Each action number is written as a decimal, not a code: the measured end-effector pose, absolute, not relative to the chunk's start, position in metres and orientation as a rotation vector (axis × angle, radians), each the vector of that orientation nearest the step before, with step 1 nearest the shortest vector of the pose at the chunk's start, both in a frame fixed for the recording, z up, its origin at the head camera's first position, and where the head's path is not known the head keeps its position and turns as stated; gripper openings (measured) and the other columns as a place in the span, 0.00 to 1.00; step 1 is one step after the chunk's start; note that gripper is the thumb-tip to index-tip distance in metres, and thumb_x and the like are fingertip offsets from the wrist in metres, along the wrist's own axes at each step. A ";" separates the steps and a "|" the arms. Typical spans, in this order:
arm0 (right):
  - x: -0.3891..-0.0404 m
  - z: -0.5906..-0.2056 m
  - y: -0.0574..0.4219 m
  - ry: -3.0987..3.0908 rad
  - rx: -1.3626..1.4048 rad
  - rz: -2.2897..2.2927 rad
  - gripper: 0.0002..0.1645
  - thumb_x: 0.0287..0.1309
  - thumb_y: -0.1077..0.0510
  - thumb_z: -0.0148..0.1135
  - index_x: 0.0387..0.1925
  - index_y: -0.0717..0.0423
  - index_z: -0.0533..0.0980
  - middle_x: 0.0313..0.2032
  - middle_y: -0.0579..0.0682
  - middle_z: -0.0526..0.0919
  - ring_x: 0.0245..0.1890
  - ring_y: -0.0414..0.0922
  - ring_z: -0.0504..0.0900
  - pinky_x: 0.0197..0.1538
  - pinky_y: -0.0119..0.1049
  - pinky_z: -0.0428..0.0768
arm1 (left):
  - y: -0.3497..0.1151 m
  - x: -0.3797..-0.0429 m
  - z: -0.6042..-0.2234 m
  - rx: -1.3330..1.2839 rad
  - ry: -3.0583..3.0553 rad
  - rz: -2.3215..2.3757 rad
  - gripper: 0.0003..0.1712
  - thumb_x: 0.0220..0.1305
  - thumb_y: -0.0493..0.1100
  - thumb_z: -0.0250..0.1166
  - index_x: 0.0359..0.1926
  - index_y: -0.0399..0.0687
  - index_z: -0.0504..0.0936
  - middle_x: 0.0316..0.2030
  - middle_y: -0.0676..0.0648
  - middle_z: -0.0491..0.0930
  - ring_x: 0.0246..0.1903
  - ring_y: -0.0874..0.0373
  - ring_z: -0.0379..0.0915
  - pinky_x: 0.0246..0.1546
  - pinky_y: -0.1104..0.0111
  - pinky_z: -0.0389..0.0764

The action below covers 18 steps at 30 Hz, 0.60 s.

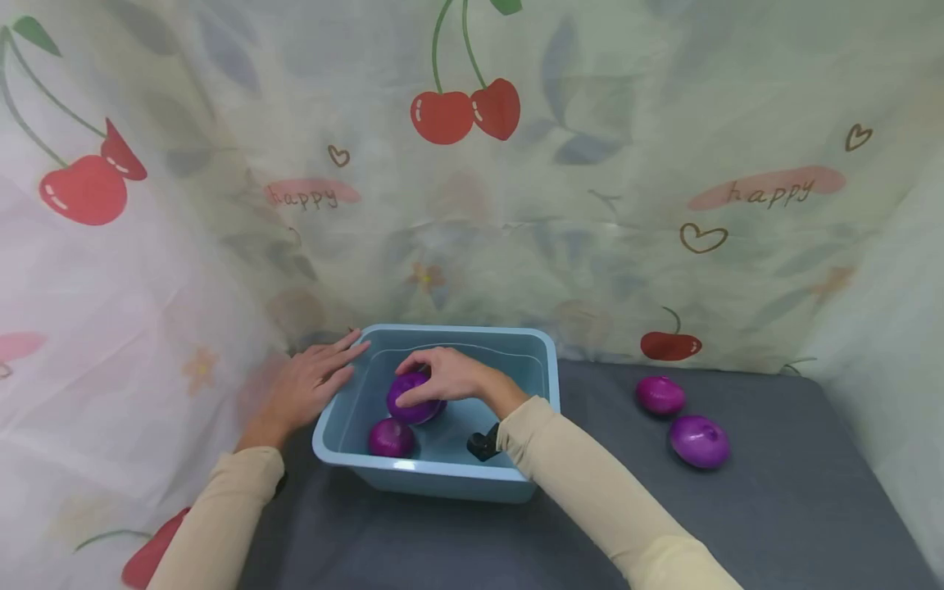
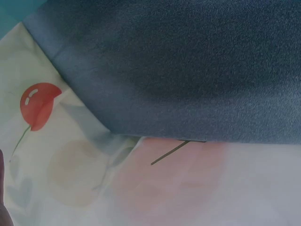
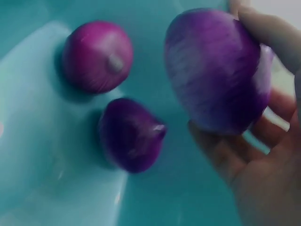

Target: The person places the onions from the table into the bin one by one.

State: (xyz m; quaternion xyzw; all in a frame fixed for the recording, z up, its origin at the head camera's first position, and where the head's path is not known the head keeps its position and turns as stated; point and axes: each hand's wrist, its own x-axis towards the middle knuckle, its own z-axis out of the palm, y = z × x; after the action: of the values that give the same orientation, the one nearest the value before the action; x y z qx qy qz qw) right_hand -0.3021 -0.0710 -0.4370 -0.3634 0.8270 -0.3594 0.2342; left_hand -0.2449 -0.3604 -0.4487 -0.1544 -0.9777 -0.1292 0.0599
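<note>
My right hand [image 1: 450, 375] grips a purple onion [image 3: 216, 70] inside a light blue plastic basin [image 1: 483, 471], thumb on one side and fingers on the other. In the right wrist view, two more onions lie on the basin floor: a magenta one [image 3: 97, 56] and a darker purple one [image 3: 131, 135] with a pointed tip. The head view shows the magenta onion near the basin's front wall; the darker one is mostly hidden under the held onion. With straight fingers, my left hand [image 1: 313, 381] rests at the basin's left rim. Only a sliver of it enters the left wrist view.
To the right of the basin, a magenta onion [image 1: 660, 396] and a larger purple onion [image 1: 699, 442] lie on the dark grey cloth [image 1: 782, 483]. A cherry-printed curtain [image 1: 472, 213] closes off the back and the sides.
</note>
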 end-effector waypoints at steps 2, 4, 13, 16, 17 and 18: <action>-0.305 -0.439 -0.074 2.265 -0.990 -0.987 0.39 0.56 0.34 0.70 0.65 0.45 0.76 0.61 0.45 0.80 0.62 0.44 0.77 0.56 0.37 0.83 | -0.362 -0.245 -0.450 -0.461 -2.962 -0.388 0.29 0.78 0.61 0.47 0.77 0.79 0.59 0.80 0.58 0.56 0.74 0.40 0.62 0.69 0.33 0.63; -0.308 -0.439 -0.076 2.271 -0.979 -0.979 0.39 0.55 0.35 0.70 0.65 0.44 0.76 0.61 0.46 0.80 0.62 0.45 0.77 0.56 0.37 0.84 | -0.361 -0.246 -0.449 -0.454 -2.961 -0.389 0.29 0.78 0.61 0.47 0.77 0.79 0.59 0.80 0.58 0.56 0.74 0.40 0.61 0.68 0.32 0.63; -0.308 -0.440 -0.073 2.249 -0.983 -0.877 0.38 0.51 0.36 0.74 0.62 0.42 0.77 0.59 0.45 0.81 0.59 0.42 0.77 0.56 0.36 0.82 | -0.359 -0.248 -0.450 -0.451 -2.945 -0.389 0.30 0.77 0.60 0.48 0.77 0.76 0.60 0.80 0.56 0.57 0.74 0.39 0.62 0.68 0.31 0.63; -0.306 -0.442 -0.072 2.237 -0.987 -0.811 0.36 0.50 0.37 0.75 0.60 0.43 0.79 0.57 0.44 0.82 0.56 0.41 0.78 0.55 0.35 0.82 | -0.360 -0.247 -0.451 -0.460 -2.944 -0.400 0.30 0.77 0.59 0.49 0.77 0.76 0.61 0.80 0.56 0.57 0.74 0.39 0.62 0.68 0.32 0.63; -0.305 -0.442 -0.072 2.235 -0.989 -0.787 0.35 0.50 0.38 0.76 0.60 0.43 0.79 0.56 0.44 0.82 0.56 0.41 0.78 0.55 0.34 0.82 | -0.361 -0.247 -0.452 -0.462 -2.943 -0.404 0.30 0.77 0.59 0.49 0.77 0.76 0.61 0.80 0.56 0.56 0.74 0.40 0.62 0.68 0.32 0.63; -0.305 -0.442 -0.071 2.232 -0.991 -0.767 0.34 0.51 0.39 0.76 0.59 0.43 0.80 0.56 0.44 0.82 0.56 0.41 0.78 0.54 0.34 0.82 | -0.361 -0.247 -0.453 -0.464 -2.943 -0.407 0.30 0.77 0.59 0.49 0.77 0.76 0.61 0.80 0.56 0.56 0.74 0.40 0.62 0.68 0.32 0.64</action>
State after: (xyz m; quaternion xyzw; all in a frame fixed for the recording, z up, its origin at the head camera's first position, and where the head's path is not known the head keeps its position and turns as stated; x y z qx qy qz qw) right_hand -0.3047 -0.0712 -0.4424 -0.3709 0.8354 -0.2871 0.2867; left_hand -0.2472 -0.3609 -0.4528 -0.1539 -0.9765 -0.1349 0.0673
